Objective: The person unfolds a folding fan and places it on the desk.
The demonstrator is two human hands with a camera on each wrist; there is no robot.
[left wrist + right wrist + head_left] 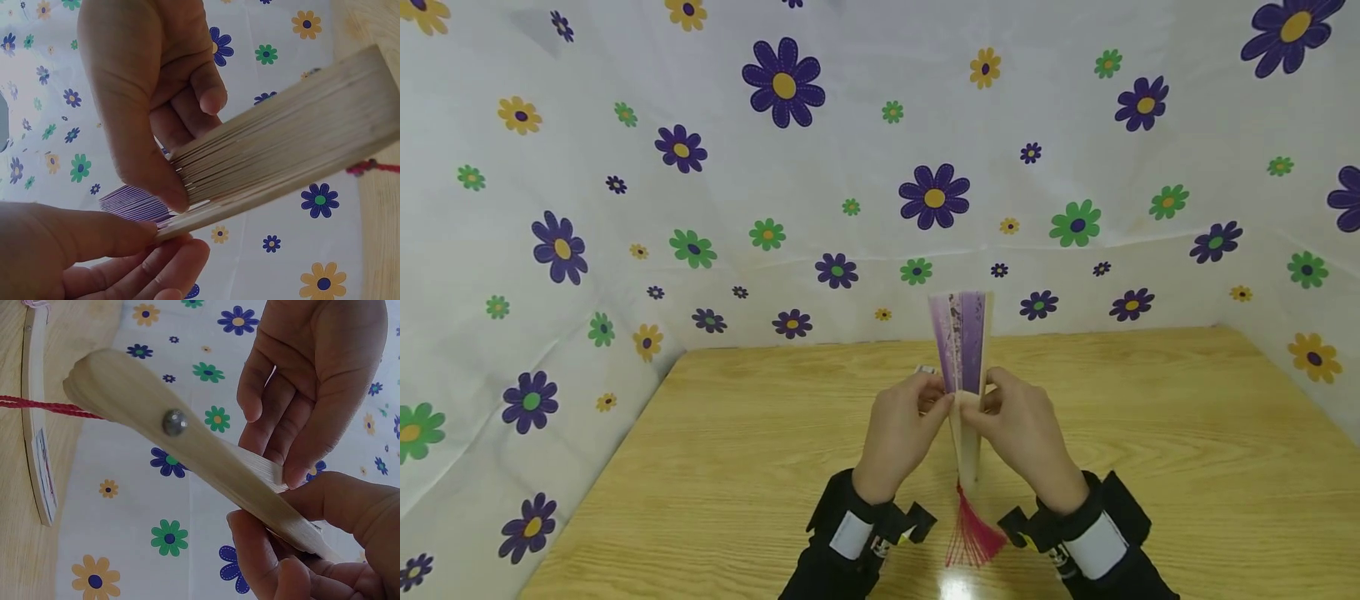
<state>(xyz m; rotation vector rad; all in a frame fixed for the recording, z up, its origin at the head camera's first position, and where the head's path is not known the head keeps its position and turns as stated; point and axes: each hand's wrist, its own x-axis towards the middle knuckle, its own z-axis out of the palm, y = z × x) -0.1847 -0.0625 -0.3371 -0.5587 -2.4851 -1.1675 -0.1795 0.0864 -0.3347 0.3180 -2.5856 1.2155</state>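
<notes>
A slightly spread folding fan (973,342) stands upright between both hands, its purple leaf at the top and pale wooden ribs below. A red tassel (976,533) hangs from the pivot end. My left hand (901,433) pinches one side of the fan between thumb and fingers. On the other side, my right hand (1026,429) grips it with thumb and fingers. The left wrist view shows the stacked ribs (294,125) close together and the folded purple leaf (134,203) partly covered by fingers. A metal rivet (174,422) shows on the guard in the right wrist view.
Another folded fan (36,425) lies on the wooden table in the right wrist view. In the head view, a small pale end (925,369) shows behind my left hand. White flowered cloth (850,167) surrounds the wooden table (737,467) at the back and sides.
</notes>
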